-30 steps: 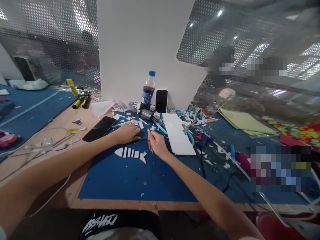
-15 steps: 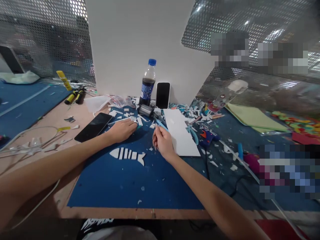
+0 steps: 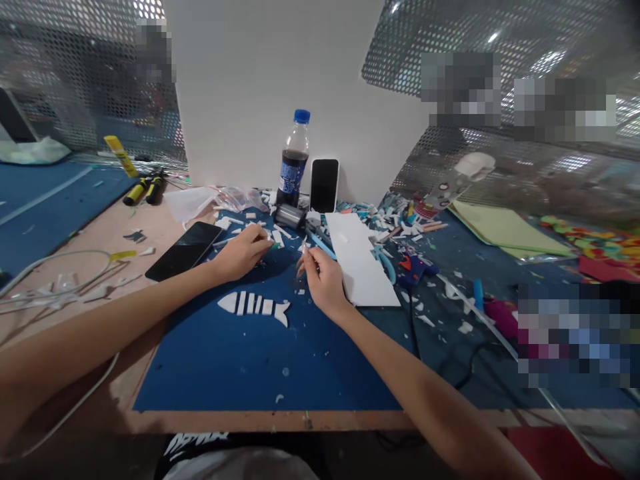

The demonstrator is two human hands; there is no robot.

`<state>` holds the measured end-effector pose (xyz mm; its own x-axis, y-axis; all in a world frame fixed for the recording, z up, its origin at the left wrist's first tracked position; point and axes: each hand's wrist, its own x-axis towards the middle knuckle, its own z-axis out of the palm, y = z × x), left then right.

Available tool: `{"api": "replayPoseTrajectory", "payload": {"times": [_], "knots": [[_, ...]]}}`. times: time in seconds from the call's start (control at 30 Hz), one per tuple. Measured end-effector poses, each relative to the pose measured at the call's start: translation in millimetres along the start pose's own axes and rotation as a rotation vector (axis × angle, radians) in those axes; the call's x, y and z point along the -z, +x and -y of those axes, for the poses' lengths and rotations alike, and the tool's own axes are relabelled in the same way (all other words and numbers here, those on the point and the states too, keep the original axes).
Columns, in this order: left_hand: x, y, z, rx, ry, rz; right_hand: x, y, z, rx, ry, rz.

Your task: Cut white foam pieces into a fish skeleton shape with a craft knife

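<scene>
My left hand point(image 3: 245, 252) is closed, fingers bent down, over white scraps point(image 3: 278, 237) at the back of the blue mat point(image 3: 220, 373). A small green bit shows by its fingertips; what it holds is hidden. Across a narrow gap, my right hand point(image 3: 324, 277) is closed in a pinch, with something tiny and pale at its fingertips that I cannot make out. In front of both hands, a fish shape point(image 3: 255, 305) of separate white pieces lies flat on the mat. A white sheet point(image 3: 363, 267) with a notched edge lies just right of my right hand.
A cola bottle point(image 3: 293, 160) and an upright phone point(image 3: 324, 185) stand at the back among scraps. Another phone point(image 3: 185, 252) lies left of my left hand. Blue-handled pliers point(image 3: 320, 243), a blue glue gun point(image 3: 416, 268) with a cable, and yellow-green sheets point(image 3: 505, 230) lie rightward.
My left hand has lifted slightly and drawn its fingers in. My right hand's fingers have risen into a pinch. The fish pieces keep their arrangement.
</scene>
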<state>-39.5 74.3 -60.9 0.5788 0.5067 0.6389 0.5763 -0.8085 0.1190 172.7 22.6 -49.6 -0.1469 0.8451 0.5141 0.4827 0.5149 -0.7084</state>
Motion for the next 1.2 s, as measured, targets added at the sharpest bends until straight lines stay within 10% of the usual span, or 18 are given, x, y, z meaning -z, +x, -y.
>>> {"api": "replayPoseTrajectory", "payload": {"times": [0.3,0.67,1.2], "knots": [[-1.3,3,4,0.085,-0.218,-0.201,-4,-2,-2,-0.066,0.031,0.016],[-1.5,-1,-1,-0.107,-0.223,-0.125,-22,16,0,-0.043,-0.007,0.029],[7.5,0,-7,-0.036,-0.259,-0.123,-16,10,7,0.080,-0.036,0.128]]}}
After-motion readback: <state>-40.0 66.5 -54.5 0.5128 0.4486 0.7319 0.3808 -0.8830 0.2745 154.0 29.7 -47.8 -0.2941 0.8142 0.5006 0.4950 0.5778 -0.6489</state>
